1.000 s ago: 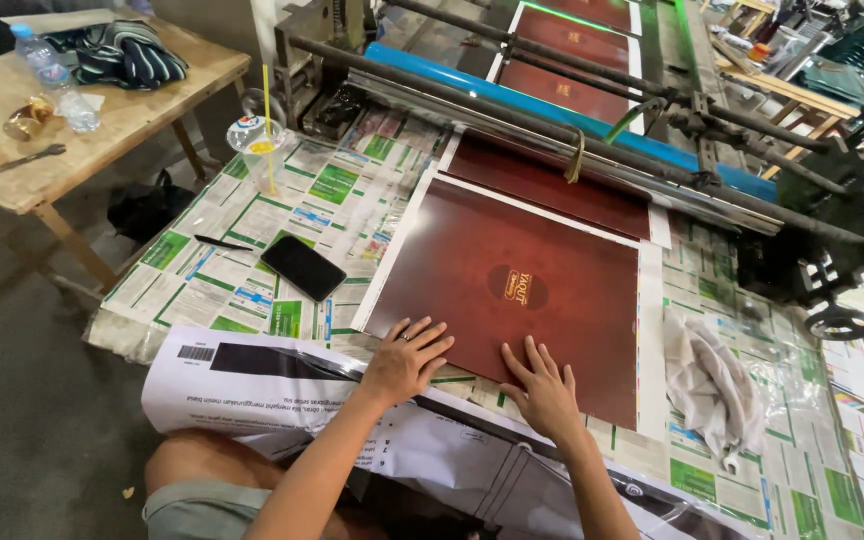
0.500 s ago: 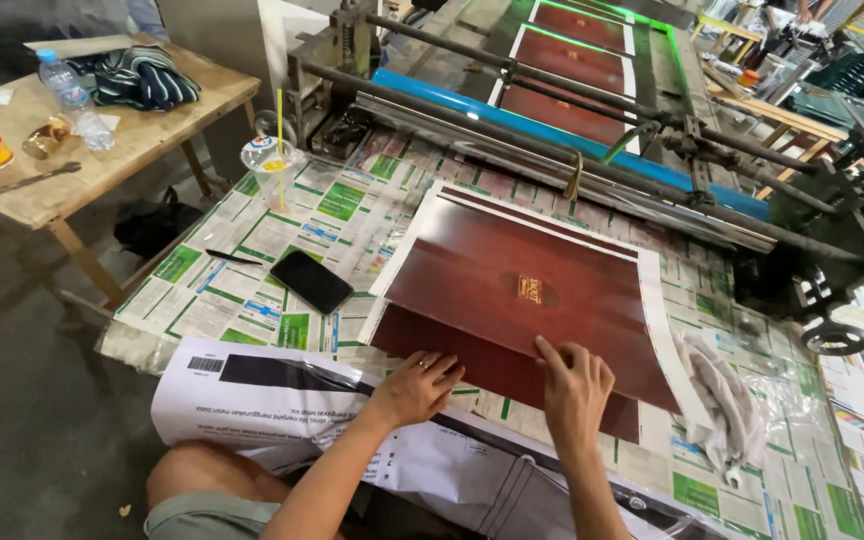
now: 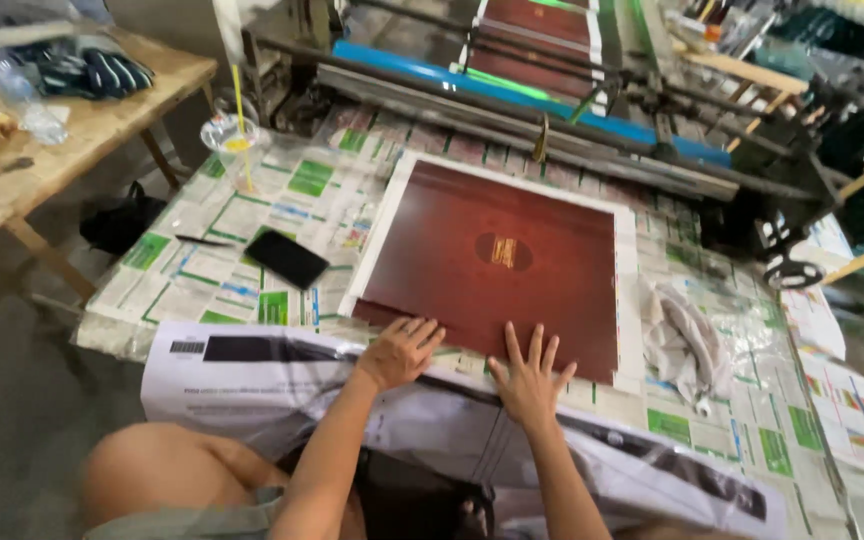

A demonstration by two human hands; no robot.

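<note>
A large dark red printed sheet (image 3: 497, 260) with a white border and a small gold mark in the middle lies flat on the newspaper-covered table (image 3: 242, 250). My left hand (image 3: 400, 350) rests with spread fingers on the sheet's near edge. My right hand (image 3: 530, 375) lies flat beside it, fingers apart, also on the near edge. Neither hand holds anything.
A black phone (image 3: 287, 258) lies left of the sheet; a plastic cup with a yellow straw (image 3: 230, 135) stands behind it. A crumpled rag (image 3: 687, 340) lies to the right. The printing machine (image 3: 572, 90) with more red sheets runs along the back. A wooden side table (image 3: 82, 120) stands left.
The red sheet was lifted at its far side half a second ago and now lies flat. Both hands have stayed at its near edge.
</note>
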